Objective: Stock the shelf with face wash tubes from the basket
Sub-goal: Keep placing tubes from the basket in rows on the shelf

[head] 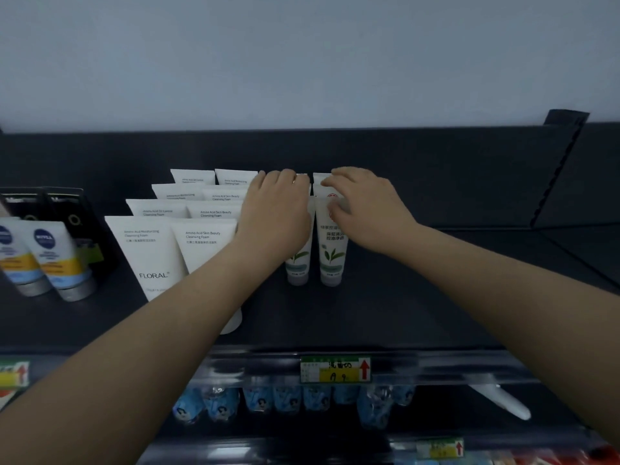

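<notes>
On the dark shelf (419, 297) below a pale wall (302, 62), your left hand (275, 209) covered the leaf-print tubes (330, 253), grip unclear. Your right hand (364, 203) pinched one.

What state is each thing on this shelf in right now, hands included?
green-leaf tubes: standing cap-down, two rows.
FLORAL tubes: standing cap-down, two rows.
Nivea tubes: standing cap-down, far left.
left hand: resting over left green-leaf row, grip hidden.
right hand: pinches top of a right-row green-leaf tube.
</notes>
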{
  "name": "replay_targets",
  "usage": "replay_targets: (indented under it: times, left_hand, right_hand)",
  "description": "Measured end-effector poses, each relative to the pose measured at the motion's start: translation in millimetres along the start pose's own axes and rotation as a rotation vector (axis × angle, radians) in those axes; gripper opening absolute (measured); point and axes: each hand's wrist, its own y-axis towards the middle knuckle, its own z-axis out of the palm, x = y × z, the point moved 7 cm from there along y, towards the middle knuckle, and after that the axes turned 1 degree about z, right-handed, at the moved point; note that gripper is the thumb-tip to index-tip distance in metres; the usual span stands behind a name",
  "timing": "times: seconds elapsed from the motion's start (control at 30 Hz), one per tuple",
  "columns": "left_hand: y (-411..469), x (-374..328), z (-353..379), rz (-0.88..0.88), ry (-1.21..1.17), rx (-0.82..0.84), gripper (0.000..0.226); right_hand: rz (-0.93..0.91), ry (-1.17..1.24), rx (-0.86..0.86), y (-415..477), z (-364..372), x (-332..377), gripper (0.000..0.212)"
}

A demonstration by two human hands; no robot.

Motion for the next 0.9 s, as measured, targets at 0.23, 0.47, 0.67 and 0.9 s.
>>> replay_targets:
  times: [0.23, 0.47, 0.67, 0.9]
  left_hand:
    - [-19.5, -16.6, -14.9, -0.013, 0.049, 0.068, 0.042]
    - [-52.4, -41.0, -48.8, -0.082, 0.081, 0.061, 0.037]
    - [-93.4, -60.1, -66.5, -0.122, 0.147, 0.092, 0.047]
    - [-152.9, -70.1, -77.3, -0.223, 0.185, 0.162, 0.042]
  right_hand:
    - [-0.014, -0.049, 0.084, -23.5, -1.2, 4.8, 0.059]
    - [-0.092, 0.019, 0.065, -59.3, -20.4, 14.1, 0.062]
    - [-0.161, 0.060, 0.045, -98.6, -28.3, 21.3, 0.062]
    - [-0.270, 0.102, 0.093, -140.2, -18.5, 45.8, 0.064]
